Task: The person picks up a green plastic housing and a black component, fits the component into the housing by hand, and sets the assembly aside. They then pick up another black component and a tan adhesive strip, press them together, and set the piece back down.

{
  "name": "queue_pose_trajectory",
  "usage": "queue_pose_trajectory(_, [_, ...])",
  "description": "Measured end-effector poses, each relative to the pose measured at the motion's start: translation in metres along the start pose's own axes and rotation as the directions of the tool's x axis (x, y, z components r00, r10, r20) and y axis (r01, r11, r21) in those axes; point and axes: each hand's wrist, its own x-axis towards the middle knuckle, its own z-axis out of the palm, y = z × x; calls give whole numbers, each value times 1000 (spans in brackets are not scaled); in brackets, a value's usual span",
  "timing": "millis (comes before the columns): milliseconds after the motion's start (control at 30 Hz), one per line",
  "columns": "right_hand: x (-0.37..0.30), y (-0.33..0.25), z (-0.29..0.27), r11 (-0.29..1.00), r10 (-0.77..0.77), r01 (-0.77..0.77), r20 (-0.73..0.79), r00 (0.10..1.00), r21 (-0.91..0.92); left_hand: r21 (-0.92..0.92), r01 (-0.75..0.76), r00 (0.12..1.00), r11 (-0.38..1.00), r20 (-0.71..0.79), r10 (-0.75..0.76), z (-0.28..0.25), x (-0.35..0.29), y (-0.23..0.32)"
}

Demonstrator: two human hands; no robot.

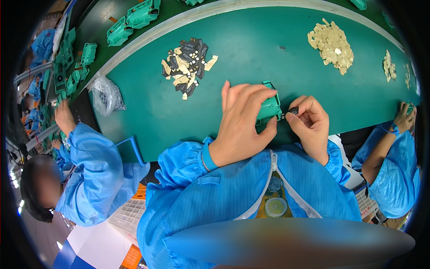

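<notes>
My left hand [244, 116] grips a green plastic housing [270, 107] over the green work mat, its fingers curled over the top and the thumb at the near edge. In my right hand [310, 125], a small flat black piece [292, 111] is pinched between thumb and fingertips. The black piece is held beside the right end of the housing; whether they touch I cannot tell. Ahead of my left hand lies a mixed pile of black pieces and cream tabs [188, 65].
A heap of cream pieces [331, 46] lies at the far right, with a smaller group [389, 67] beyond it. A clear plastic bag [107, 96] sits at the mat's left. More green housings [142, 14] lie past the pale rail. Co-workers sit on both sides.
</notes>
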Motion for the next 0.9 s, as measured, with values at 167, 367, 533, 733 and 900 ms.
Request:
queue_pose_trajectory(167, [-2, -1, 6, 1000, -1, 0, -28, 1000, -26, 4, 20, 1000, 1000, 15, -20, -1, 0, 1])
queue_pose_trajectory(367, [-2, 0, 10, 999, 15, -17, -58, 998, -38, 15, 20, 1000, 1000, 22, -20, 0, 0, 0])
queue_pose_trajectory(533, [-2, -2, 10, 999, 26, -29, -63, 998, -43, 21, 20, 1000, 1000, 21, -20, 1, -1, 1])
queue_pose_trajectory(733, [-2, -2, 13, 999, 32, -35, -88, 996, -34, 29, 11, 1000, 1000, 13, -12, 1, 0, 1])
queue_pose_trajectory(900, [0, 1, 12, 998, 11, -17, -88, 996, -68, 34, 11, 1000, 999, 18, -12, 1, 0, -1])
